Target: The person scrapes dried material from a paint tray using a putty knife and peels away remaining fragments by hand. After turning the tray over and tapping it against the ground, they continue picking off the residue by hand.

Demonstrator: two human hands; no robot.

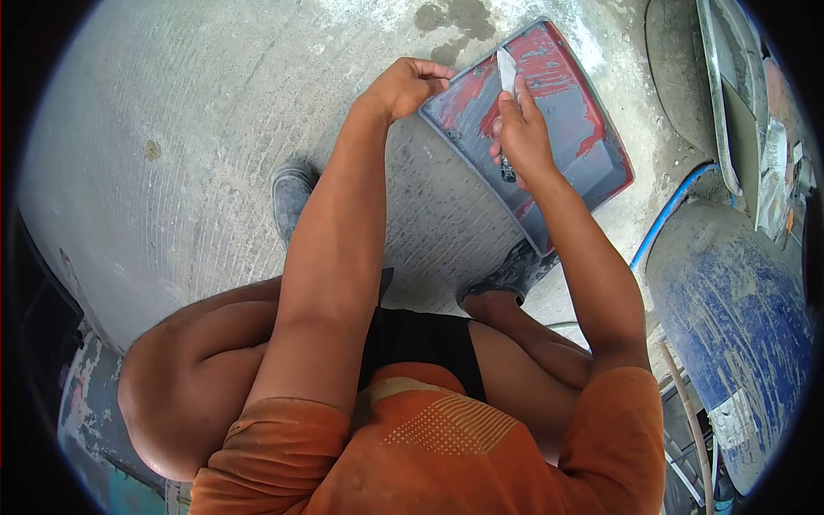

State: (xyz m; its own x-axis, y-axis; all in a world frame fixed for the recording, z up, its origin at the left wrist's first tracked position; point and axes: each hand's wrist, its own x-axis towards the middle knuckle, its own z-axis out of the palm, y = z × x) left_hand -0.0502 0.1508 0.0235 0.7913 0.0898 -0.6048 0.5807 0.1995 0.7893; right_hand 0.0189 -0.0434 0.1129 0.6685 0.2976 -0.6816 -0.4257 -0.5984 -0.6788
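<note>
A red paint tray, smeared with grey paint, is tilted in front of me at the upper right. My left hand grips its left corner, thumb and fingers closed at the rim. In my right hand is a putty knife, its pale blade pointing away from me over the tray's far part. The knife's dark handle shows below my curled fingers. Red streaks show through the grey coat around the blade. The tray's near corner overlaps my right shoe in this view.
Rough concrete floor spreads around me, with a dark wet patch beyond the tray. On the right are a paint-splashed blue drum, a blue hose and a grey curved container. My left shoe stands left of the tray.
</note>
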